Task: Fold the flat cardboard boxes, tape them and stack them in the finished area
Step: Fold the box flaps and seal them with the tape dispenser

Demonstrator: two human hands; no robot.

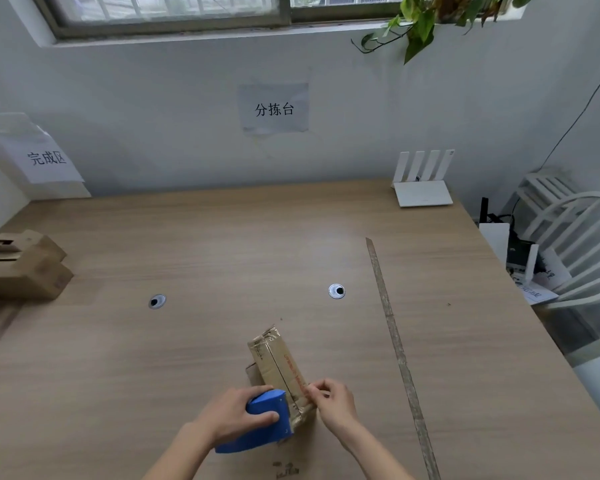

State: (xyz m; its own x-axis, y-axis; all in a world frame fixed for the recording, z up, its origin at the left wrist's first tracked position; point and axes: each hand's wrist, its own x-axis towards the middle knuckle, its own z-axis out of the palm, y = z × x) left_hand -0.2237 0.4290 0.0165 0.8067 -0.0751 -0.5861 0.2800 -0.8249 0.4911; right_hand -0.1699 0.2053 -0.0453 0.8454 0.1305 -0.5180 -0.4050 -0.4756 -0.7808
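Tape dispenser [265, 422] against box [279, 367] (lengthwise away)

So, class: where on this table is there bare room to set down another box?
Bare wood lies between the two grommets and back to the wall, and right of the tape strip. Crowded: the stacked boxes at left, and the near edge, where both hands tape a box.

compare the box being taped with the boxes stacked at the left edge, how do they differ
The box being taped lies near the table's front edge, glossy with tape, touched by both hands; the stacked boxes look matte, untouched, piled by the left edge. It is one box; they are several. Both are brown cardboard.
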